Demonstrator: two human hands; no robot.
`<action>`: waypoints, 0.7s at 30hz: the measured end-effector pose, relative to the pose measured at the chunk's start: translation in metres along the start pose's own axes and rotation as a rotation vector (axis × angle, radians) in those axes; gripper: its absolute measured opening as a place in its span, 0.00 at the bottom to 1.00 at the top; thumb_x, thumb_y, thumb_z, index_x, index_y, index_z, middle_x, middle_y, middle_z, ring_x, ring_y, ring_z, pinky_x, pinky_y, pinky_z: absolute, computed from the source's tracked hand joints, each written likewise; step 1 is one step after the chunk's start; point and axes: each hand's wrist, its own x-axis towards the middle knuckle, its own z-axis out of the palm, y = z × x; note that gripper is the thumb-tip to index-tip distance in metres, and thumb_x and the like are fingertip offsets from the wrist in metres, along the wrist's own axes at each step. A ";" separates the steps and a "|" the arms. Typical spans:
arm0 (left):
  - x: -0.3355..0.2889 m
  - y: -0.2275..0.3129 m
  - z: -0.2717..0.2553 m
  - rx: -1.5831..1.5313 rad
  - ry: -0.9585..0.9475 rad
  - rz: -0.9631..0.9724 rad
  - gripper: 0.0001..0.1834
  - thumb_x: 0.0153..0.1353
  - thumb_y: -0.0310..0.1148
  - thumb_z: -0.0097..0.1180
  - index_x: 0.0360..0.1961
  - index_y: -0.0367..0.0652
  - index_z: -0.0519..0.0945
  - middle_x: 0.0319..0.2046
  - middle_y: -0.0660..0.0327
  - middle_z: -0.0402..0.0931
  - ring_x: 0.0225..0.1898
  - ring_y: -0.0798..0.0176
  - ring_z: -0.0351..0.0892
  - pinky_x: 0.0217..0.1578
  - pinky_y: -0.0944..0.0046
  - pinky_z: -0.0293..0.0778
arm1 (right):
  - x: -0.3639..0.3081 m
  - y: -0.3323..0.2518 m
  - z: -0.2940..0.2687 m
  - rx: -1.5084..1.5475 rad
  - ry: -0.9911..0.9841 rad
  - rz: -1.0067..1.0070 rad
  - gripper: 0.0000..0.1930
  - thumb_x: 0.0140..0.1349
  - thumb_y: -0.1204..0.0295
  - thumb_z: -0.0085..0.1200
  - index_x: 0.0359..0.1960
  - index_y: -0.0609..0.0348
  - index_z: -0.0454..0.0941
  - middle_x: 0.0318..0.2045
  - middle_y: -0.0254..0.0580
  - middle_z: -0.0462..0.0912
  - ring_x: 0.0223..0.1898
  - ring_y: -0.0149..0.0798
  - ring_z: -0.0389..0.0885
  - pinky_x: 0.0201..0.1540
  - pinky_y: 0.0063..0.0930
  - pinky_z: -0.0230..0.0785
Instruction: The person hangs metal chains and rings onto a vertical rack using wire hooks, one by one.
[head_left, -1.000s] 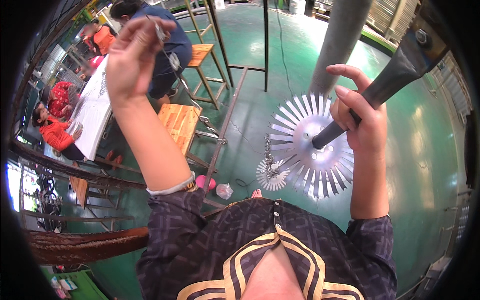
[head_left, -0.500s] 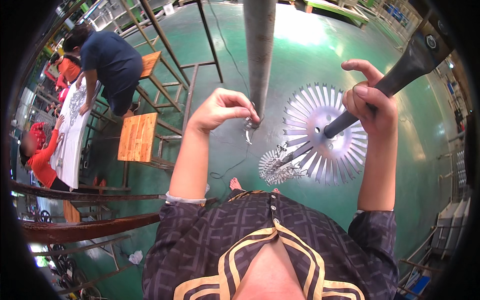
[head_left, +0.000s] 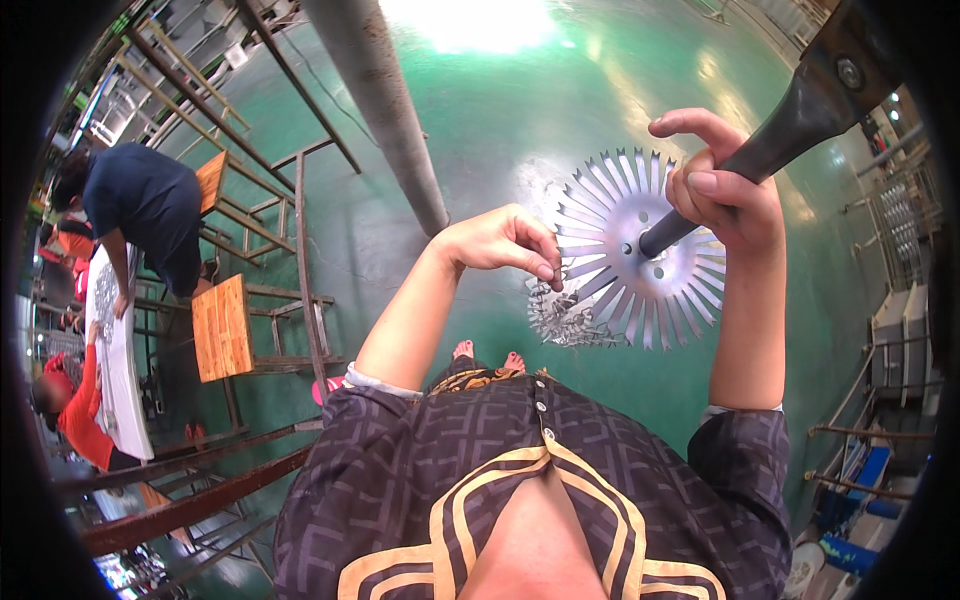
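Note:
A round metal disc (head_left: 625, 270) with forked blades around its rim is mounted on a dark rod (head_left: 790, 150) that slants up to the right. My right hand (head_left: 728, 185) curls around this rod, its index finger raised off it. Beside the disc's left edge is my left hand (head_left: 510, 245), thumb and fingertips pinched together. Whatever sits in that pinch is too small or hidden to make out. Just below those fingertips, a cluster of small shiny metal pieces (head_left: 570, 318) shows at the disc's lower left, partly overlapped by the blades.
A grey metal post (head_left: 385, 110) rises ahead, left of the disc. Wooden-topped stools (head_left: 222, 330) and dark metal frames stand to the left. Beyond them, people (head_left: 150, 205) work at a white table (head_left: 120, 370). Grey bins (head_left: 905, 335) and blue rolls (head_left: 860, 470) line the right side.
My left hand has moved right, from near the post to the disc's edge, still pinched. The shiny piece seen under its fingers is out of sight. My right hand keeps its hold; the view has turned right.

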 end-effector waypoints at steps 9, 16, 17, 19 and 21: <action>0.083 -0.031 -0.045 0.060 -0.132 -0.101 0.06 0.51 0.22 0.59 0.31 0.32 0.80 0.31 0.55 0.80 0.36 0.63 0.79 0.40 0.65 0.73 | -0.016 0.019 -0.075 -0.028 0.082 0.019 0.25 0.49 0.76 0.46 0.49 0.80 0.62 0.04 0.26 0.57 0.05 0.20 0.49 0.12 0.18 0.40; 0.141 -0.040 -0.106 0.110 -0.150 -0.114 0.09 0.51 0.26 0.60 0.34 0.34 0.81 0.32 0.57 0.80 0.36 0.66 0.78 0.41 0.67 0.72 | 0.003 0.036 -0.137 -0.043 0.184 0.031 0.25 0.50 0.76 0.45 0.50 0.80 0.62 0.04 0.25 0.57 0.06 0.21 0.51 0.14 0.18 0.43; 0.148 -0.035 -0.111 0.126 -0.150 -0.111 0.09 0.51 0.26 0.61 0.34 0.34 0.81 0.32 0.57 0.80 0.36 0.66 0.78 0.41 0.67 0.73 | 0.007 0.033 -0.144 -0.047 0.189 0.038 0.25 0.50 0.76 0.45 0.50 0.80 0.62 0.04 0.25 0.57 0.06 0.21 0.51 0.14 0.18 0.44; 0.160 -0.024 -0.118 0.125 -0.125 -0.107 0.10 0.51 0.26 0.61 0.36 0.35 0.80 0.32 0.57 0.80 0.36 0.67 0.78 0.41 0.67 0.73 | 0.015 0.026 -0.158 -0.040 0.201 0.049 0.25 0.50 0.76 0.45 0.50 0.80 0.62 0.04 0.25 0.57 0.06 0.21 0.51 0.14 0.18 0.44; 0.163 -0.028 -0.161 0.170 -0.035 -0.100 0.10 0.51 0.26 0.60 0.36 0.35 0.80 0.33 0.57 0.80 0.36 0.67 0.78 0.41 0.68 0.73 | 0.034 0.055 -0.177 -0.030 0.228 0.046 0.25 0.50 0.75 0.45 0.50 0.80 0.62 0.04 0.25 0.57 0.06 0.22 0.52 0.15 0.18 0.44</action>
